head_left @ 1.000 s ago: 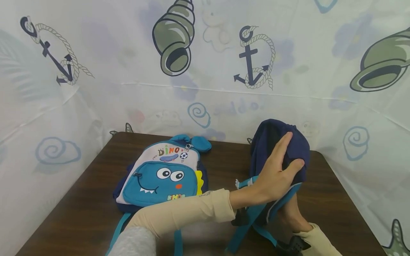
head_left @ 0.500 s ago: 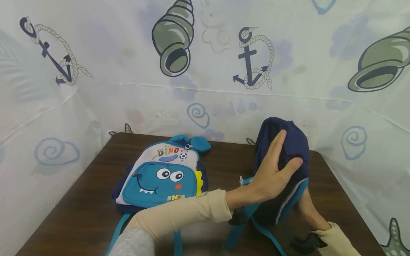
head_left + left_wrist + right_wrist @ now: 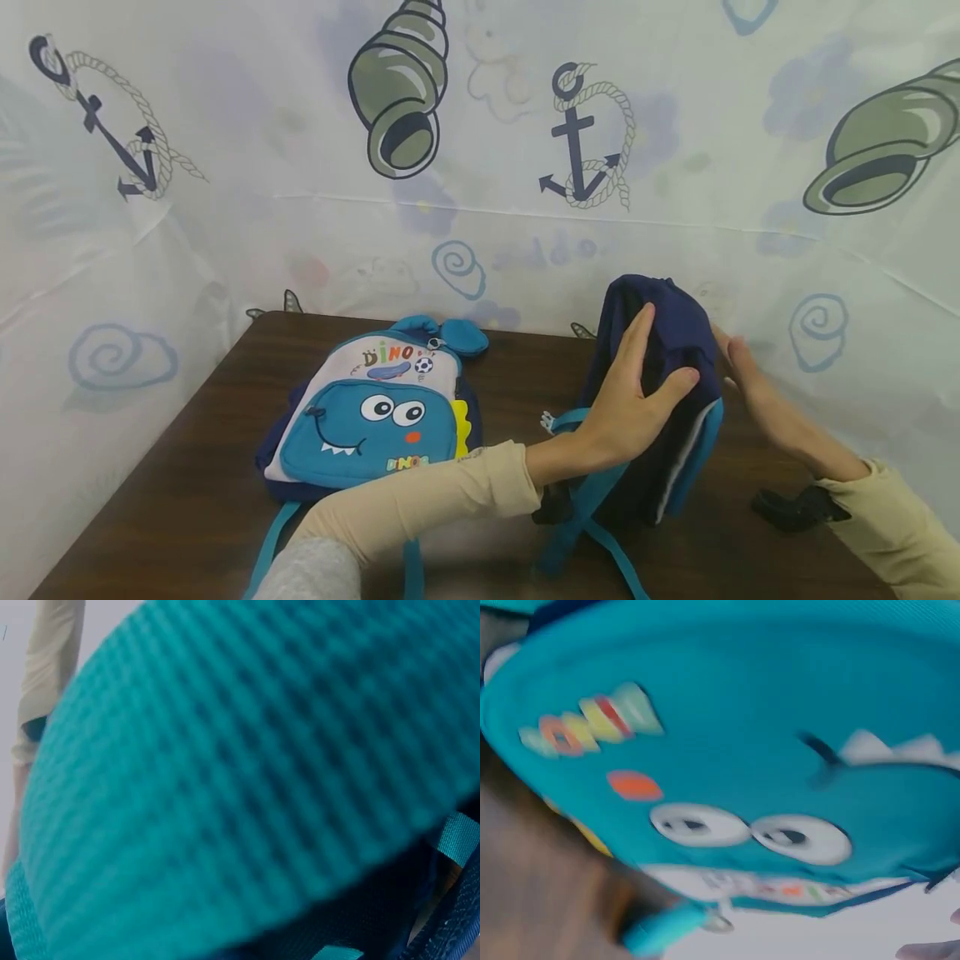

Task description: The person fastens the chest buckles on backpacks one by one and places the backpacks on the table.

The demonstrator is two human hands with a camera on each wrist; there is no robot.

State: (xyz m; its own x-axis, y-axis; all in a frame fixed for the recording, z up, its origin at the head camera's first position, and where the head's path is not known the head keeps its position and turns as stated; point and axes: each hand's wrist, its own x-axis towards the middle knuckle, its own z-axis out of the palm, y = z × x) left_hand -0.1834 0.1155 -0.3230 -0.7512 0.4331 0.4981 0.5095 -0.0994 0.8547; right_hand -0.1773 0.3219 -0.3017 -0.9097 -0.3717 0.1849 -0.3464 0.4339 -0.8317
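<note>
White cloth (image 3: 675,250) printed with anchors and shells is hanging behind a dark table (image 3: 187,467). At left, the flat bag (image 3: 371,425) is lying face up on the table, its dino front showing. At right, the upright bag (image 3: 675,425) is standing between 2 hands, its dino front facing the right hand (image 3: 772,408); whether its base is touching the table is not showing. Beige sleeves (image 3: 435,487) are covering both forearms. The left hand (image 3: 630,408) is resting against the upright bag's left side, its visible fingers extending straight and close together, its thumb spreading away from them. Along the opposite side, the right hand is reaching up, its visible digits running straight; the bag is partly hiding their tips, so I cannot tell whether they are touching it. Blue straps (image 3: 558,533) are hanging from the upright bag's lower left. A blue fob (image 3: 463,337) is lying beside the flat bag's top, and a pale buckle (image 3: 551,421) is sitting near the left wrist.
</note>
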